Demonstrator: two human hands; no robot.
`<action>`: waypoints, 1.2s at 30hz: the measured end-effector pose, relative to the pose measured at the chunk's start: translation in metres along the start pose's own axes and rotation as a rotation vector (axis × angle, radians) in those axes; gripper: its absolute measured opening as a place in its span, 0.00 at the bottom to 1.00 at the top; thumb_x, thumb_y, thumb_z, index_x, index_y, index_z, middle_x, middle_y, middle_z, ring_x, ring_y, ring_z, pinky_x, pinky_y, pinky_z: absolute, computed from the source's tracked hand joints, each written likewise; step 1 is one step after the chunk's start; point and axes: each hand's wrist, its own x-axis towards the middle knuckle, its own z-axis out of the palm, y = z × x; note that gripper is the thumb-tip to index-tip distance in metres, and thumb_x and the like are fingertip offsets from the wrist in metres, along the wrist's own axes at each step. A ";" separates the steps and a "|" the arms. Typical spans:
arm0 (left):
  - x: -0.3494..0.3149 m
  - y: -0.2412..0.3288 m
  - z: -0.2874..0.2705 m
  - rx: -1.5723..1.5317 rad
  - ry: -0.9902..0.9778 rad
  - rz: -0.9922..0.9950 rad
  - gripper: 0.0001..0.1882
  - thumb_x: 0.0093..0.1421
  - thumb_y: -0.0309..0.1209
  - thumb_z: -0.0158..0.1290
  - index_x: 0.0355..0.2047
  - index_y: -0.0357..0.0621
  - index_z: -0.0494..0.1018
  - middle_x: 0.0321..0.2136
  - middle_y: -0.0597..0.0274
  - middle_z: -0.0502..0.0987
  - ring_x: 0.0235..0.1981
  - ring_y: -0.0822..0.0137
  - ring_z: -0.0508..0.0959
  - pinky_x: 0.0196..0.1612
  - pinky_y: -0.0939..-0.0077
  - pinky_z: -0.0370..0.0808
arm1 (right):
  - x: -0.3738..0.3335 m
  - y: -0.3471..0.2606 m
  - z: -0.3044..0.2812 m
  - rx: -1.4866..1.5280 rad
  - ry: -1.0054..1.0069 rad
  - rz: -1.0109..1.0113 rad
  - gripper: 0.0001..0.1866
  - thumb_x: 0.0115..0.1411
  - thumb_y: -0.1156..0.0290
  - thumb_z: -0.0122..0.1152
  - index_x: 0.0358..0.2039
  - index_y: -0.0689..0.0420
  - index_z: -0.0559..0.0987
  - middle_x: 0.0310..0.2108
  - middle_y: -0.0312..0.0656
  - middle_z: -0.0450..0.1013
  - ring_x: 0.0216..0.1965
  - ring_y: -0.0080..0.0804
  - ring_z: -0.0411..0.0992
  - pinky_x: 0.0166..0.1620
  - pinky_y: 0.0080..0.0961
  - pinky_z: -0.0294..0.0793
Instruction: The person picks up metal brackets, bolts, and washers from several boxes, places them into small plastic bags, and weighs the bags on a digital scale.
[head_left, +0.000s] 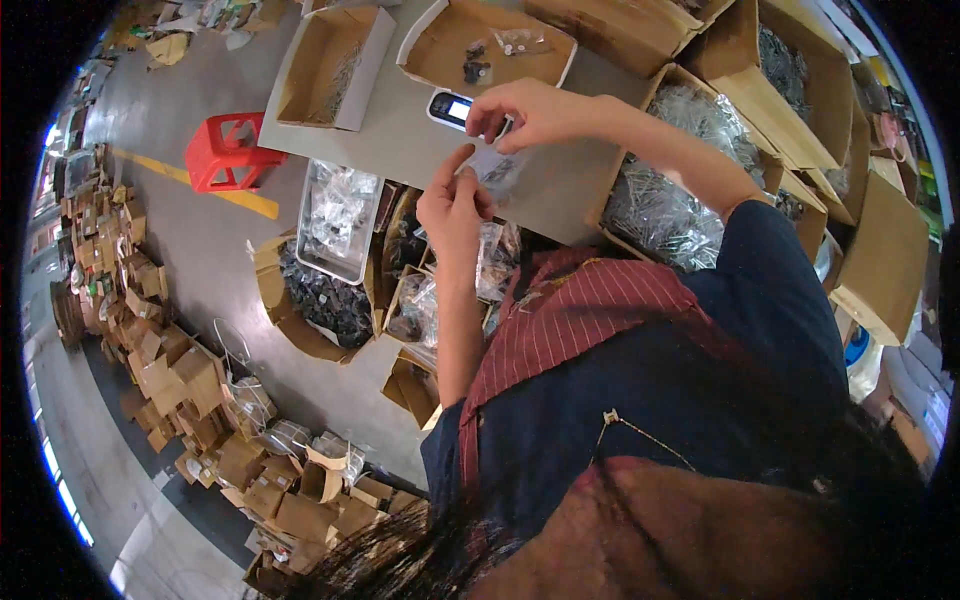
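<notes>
Over the grey table my two hands are close together, the right one farther away. A clear plastic bag (497,172) with small contents I cannot make out lies just right of my left hand (455,205). Thumb and forefinger of that hand are closed at the bag's upper edge. My right hand (528,115) reaches in from the right, its fingers curled down above the bag; whatever they pinch is too small to name. Beside those fingertips is a small device with a lit screen (450,108).
An open carton (440,45) holds small dark parts and a bag at the far edge. Another box (375,75) holds thin pieces. Boxes of clear bags (675,165) crowd the right. A metal tray (350,265), dark-parts carton (272,285) and red stool (225,150) are left.
</notes>
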 end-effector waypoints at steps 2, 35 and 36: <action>-0.001 0.002 0.003 -0.007 0.000 0.031 0.14 0.66 0.24 0.46 0.49 0.37 0.76 0.15 0.68 0.70 0.15 0.79 0.68 0.20 0.83 0.66 | 0.018 0.032 -0.011 -0.191 0.138 -0.069 0.19 0.53 0.74 0.63 0.47 0.58 0.76 0.42 0.45 0.75 0.40 0.36 0.77 0.42 0.29 0.78; -0.009 -0.004 0.011 -0.059 0.010 -0.009 0.16 0.62 0.24 0.48 0.49 0.35 0.74 0.15 0.66 0.72 0.15 0.78 0.69 0.21 0.82 0.67 | 0.096 0.094 -0.038 -1.011 0.074 0.190 0.15 0.48 0.75 0.59 0.39 0.61 0.81 0.41 0.49 0.76 0.44 0.49 0.75 0.46 0.44 0.76; -0.007 -0.001 0.016 -0.056 -0.017 -0.005 0.16 0.62 0.24 0.48 0.49 0.35 0.74 0.15 0.66 0.72 0.15 0.78 0.69 0.21 0.82 0.67 | 0.083 0.119 -0.051 -0.957 0.306 -0.017 0.15 0.48 0.72 0.64 0.38 0.59 0.81 0.34 0.47 0.77 0.39 0.45 0.76 0.41 0.40 0.76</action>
